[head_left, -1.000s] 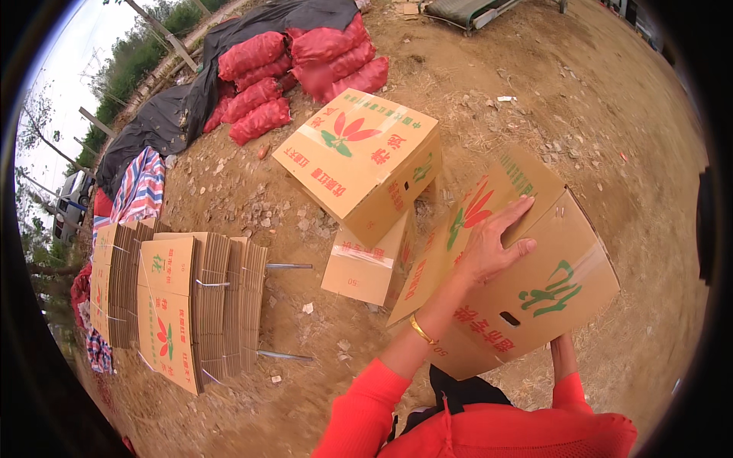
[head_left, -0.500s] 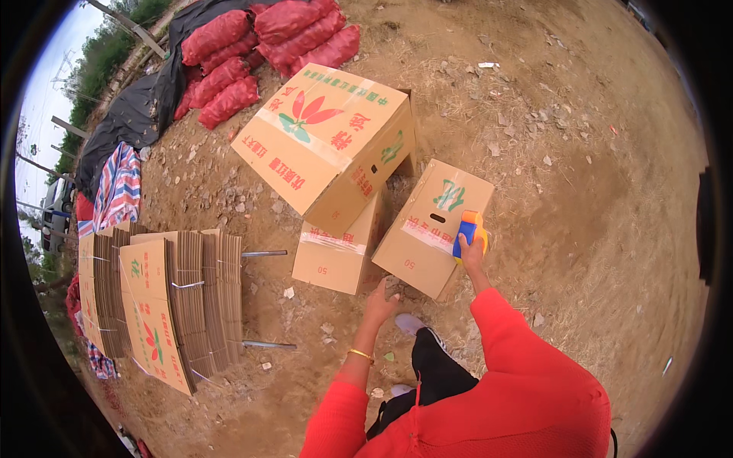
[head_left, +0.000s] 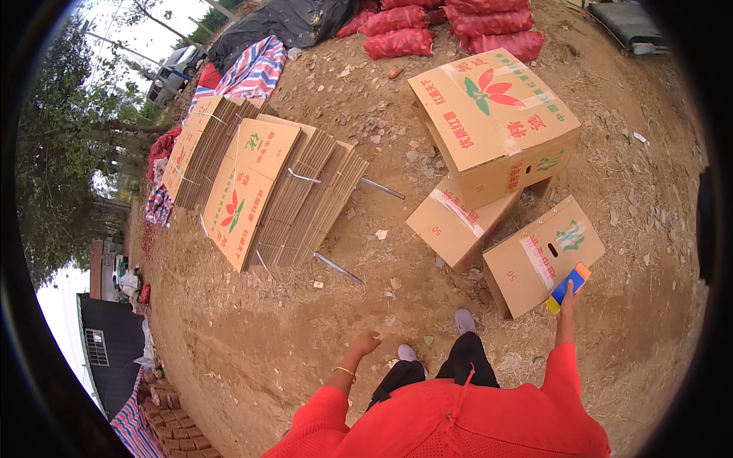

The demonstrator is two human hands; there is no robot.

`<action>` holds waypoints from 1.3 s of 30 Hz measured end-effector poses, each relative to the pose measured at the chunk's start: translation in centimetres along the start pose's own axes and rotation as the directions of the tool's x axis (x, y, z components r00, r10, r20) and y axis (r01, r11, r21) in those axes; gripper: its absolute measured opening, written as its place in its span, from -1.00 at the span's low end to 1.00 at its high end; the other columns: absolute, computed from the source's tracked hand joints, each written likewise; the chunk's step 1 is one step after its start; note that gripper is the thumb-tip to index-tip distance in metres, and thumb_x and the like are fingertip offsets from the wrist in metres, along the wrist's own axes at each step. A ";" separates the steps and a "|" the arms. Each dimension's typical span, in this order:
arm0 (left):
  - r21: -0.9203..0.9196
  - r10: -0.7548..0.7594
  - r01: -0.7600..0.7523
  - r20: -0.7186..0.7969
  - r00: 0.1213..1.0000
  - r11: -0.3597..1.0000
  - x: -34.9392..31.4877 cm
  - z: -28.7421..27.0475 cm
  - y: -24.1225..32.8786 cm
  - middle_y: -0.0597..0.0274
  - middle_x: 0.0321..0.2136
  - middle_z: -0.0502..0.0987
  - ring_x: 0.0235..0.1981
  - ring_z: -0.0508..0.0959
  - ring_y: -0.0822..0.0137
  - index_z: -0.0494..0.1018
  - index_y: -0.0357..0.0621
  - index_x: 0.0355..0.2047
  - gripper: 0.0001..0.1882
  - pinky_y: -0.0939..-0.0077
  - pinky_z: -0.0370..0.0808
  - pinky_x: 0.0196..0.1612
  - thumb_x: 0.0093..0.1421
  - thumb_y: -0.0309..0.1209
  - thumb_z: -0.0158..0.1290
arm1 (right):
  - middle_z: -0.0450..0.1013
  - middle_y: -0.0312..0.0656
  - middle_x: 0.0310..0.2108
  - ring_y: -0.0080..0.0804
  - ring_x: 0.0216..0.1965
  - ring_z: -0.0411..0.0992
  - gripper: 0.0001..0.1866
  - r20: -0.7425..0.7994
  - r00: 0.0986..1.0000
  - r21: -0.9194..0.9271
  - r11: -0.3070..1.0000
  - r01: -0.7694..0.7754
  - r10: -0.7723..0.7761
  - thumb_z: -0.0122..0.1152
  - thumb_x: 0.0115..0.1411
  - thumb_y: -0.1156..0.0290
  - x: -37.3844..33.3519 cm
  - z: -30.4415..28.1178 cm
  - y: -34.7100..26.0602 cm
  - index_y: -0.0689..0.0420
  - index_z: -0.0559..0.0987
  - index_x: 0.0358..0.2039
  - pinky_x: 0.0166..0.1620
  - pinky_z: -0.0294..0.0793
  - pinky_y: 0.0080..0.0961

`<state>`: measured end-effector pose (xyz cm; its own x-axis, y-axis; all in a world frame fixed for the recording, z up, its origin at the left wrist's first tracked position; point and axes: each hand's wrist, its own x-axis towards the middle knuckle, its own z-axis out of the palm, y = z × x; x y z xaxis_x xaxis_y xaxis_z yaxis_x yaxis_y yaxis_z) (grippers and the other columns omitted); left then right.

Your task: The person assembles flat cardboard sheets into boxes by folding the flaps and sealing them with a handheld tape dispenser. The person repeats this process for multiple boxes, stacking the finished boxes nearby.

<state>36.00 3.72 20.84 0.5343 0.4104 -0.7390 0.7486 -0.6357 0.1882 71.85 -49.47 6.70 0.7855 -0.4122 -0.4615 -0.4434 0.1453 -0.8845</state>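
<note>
One tape dispenser (head_left: 573, 279) to keep firmly gripped in the right hand (head_left: 567, 302), at the near right edge of the rightmost box (head_left: 534, 256); better to bring the left hand (head_left: 367, 343), empty and loosely curled left of that box, closer for steadying.

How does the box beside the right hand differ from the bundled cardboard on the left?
The box has its full shape; the bundled cardboard is folded flat. Tape crosses the box, while thin white straps bind the cardboard. The right hand holds a blue-and-orange tape dispenser at the box's edge; neither hand touches the bundled cardboard. Both are brown, with red and green print.
</note>
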 end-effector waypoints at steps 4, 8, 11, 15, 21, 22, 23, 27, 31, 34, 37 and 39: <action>-0.208 0.056 -0.070 -0.073 0.996 0.976 -0.3 0.2 0.6 -0.06 -0.19 0.56 -0.11 0.55 0.08 0.46 -0.11 -0.02 -0.53 0.31 0.44 -0.03 0.15 -0.10 0.01 | 0.50 -0.17 -0.27 -0.47 -0.29 0.45 -0.58 0.125 0.991 -0.156 0.985 0.072 -0.053 0.14 0.22 0.15 -1.5 -0.6 -1.0 0.28 0.49 -0.11 -0.19 0.43 -0.48; -0.359 0.082 -0.111 -0.094 0.992 0.927 1.0 -0.6 1.0 -0.06 -0.12 0.53 -0.07 0.53 0.07 0.43 -0.14 0.03 -0.52 0.31 0.42 0.00 0.17 -0.13 0.00 | 0.49 -0.16 -0.34 -0.48 -0.33 0.43 -0.58 0.174 0.965 -0.330 0.912 0.243 -0.194 0.17 0.19 0.13 -4.1 2.2 -3.0 0.29 0.50 -0.22 -0.25 0.42 -0.47; -0.526 0.029 -0.103 -0.147 0.989 0.844 1.3 -2.0 -0.7 -0.02 -0.13 0.55 -0.10 0.55 0.16 0.43 -0.17 0.03 -0.51 0.37 0.43 -0.02 0.17 -0.15 0.03 | 0.48 -0.18 -0.38 -0.51 -0.41 0.42 -0.59 0.177 0.983 -0.386 0.915 0.122 -0.056 0.17 0.20 0.12 -6.6 6.5 -5.8 0.28 0.48 -0.25 -0.32 0.42 -0.50; -0.716 -0.146 -0.006 -0.151 0.978 0.698 2.6 -4.7 -6.6 0.03 -0.15 0.57 -0.13 0.56 0.31 0.42 -0.21 0.04 -0.51 0.46 0.44 -0.08 0.17 -0.19 0.06 | 0.45 -0.20 -0.50 -0.46 -0.55 0.44 -0.61 0.477 0.878 -0.088 0.993 0.085 -0.033 0.23 0.16 0.16 -13.6 15.3 -9.9 0.20 0.43 -0.19 -0.42 0.47 -0.52; -0.963 -0.415 -0.098 -0.198 0.888 0.251 5.1 -11.9 -19.7 0.23 -0.36 0.54 -0.48 0.50 0.44 0.42 -0.26 0.01 -0.58 0.55 0.46 -0.39 0.17 -0.33 0.08 | 0.47 -0.15 -0.52 -0.38 -0.53 0.49 -0.68 0.706 0.708 -0.094 0.993 0.070 0.017 0.25 0.13 0.25 -22.7 31.2 -13.3 0.20 0.43 -0.25 -0.38 0.53 -0.48; -0.966 -0.463 -0.139 -0.227 0.856 0.217 5.4 -13.9 -21.0 0.25 -0.39 0.52 -0.50 0.48 0.47 0.41 -0.29 0.00 -0.59 0.58 0.44 -0.43 0.17 -0.36 0.08 | 0.48 -0.14 -0.51 -0.38 -0.52 0.50 -0.67 0.713 0.701 -0.099 0.991 0.090 0.008 0.25 0.13 0.24 -23.7 34.0 -13.8 0.21 0.43 -0.25 -0.37 0.54 -0.47; -0.967 -0.513 -0.179 -0.249 0.822 0.182 5.7 -15.6 -22.4 0.27 -0.43 0.50 -0.52 0.45 0.50 0.40 -0.31 0.00 -0.59 0.61 0.41 -0.47 0.17 -0.39 0.07 | 0.49 -0.14 -0.49 -0.37 -0.49 0.51 -0.65 0.750 0.661 -0.088 0.991 0.097 0.002 0.26 0.12 0.25 -24.2 36.8 -13.9 0.21 0.41 -0.22 -0.35 0.55 -0.47; -0.957 -0.642 -0.246 -0.287 0.711 0.155 5.9 -22.2 -29.0 0.29 -0.41 0.48 -0.50 0.44 0.51 0.35 -0.29 0.05 -0.55 0.62 0.39 -0.49 0.15 -0.41 0.07 | 0.49 -0.15 -0.42 -0.42 -0.40 0.51 -0.59 0.820 0.569 -0.081 0.974 0.211 -0.055 0.31 0.09 0.29 -30.0 48.2 -16.4 0.20 0.38 -0.15 -0.27 0.53 -0.51; -0.925 -0.721 -0.358 -0.333 0.608 0.125 7.9 -27.1 -36.2 0.30 -0.38 0.46 -0.46 0.44 0.48 0.25 -0.27 0.14 -0.42 0.60 0.39 -0.49 0.12 -0.38 0.11 | 0.45 -0.25 -0.36 -0.55 -0.35 0.44 -0.60 0.829 0.516 -0.071 0.875 0.479 -0.216 0.33 0.08 0.27 -33.1 59.6 -17.8 0.19 0.40 -0.17 -0.23 0.46 -0.56; -0.943 -0.736 -0.309 -0.294 0.610 0.121 9.6 -30.0 -37.2 0.18 -0.21 0.43 -0.30 0.45 0.38 0.06 -0.24 0.24 -0.31 0.46 0.45 -0.35 0.15 -0.34 0.08 | 0.42 -0.29 -0.31 -0.60 -0.30 0.39 -0.60 0.857 0.440 -0.046 0.810 0.585 -0.269 0.32 0.08 0.24 -36.0 66.7 -20.8 0.20 0.42 -0.18 -0.19 0.41 -0.58; -0.957 -0.750 -0.263 -0.263 0.607 0.122 10.4 -32.5 -38.6 0.07 -0.04 0.37 -0.12 0.43 0.24 -0.04 -0.21 0.29 -0.24 0.31 0.48 -0.21 0.17 -0.31 0.06 | 0.46 -0.19 -0.25 -0.52 -0.27 0.43 -0.47 0.886 0.361 0.012 0.792 0.611 -0.291 0.38 -0.01 0.20 -36.7 74.6 -21.7 0.25 0.42 -0.13 -0.15 0.43 -0.53; -0.965 -0.773 -0.245 -0.227 0.593 0.096 10.8 -33.3 -39.2 0.05 0.02 0.35 -0.03 0.41 0.18 -0.07 -0.18 0.30 -0.22 0.23 0.47 -0.14 0.17 -0.31 0.06 | 0.46 -0.17 -0.26 -0.49 -0.26 0.43 -0.45 0.916 0.287 0.049 0.788 0.614 -0.280 0.39 -0.02 0.17 -38.5 79.5 -22.6 0.27 0.42 -0.14 -0.17 0.44 -0.50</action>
<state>25.46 54.80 27.03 -0.1725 0.8831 -0.4363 0.3193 0.4692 0.8233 85.98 34.66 38.98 0.7448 0.6652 0.0528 0.1540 -0.0944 -0.9836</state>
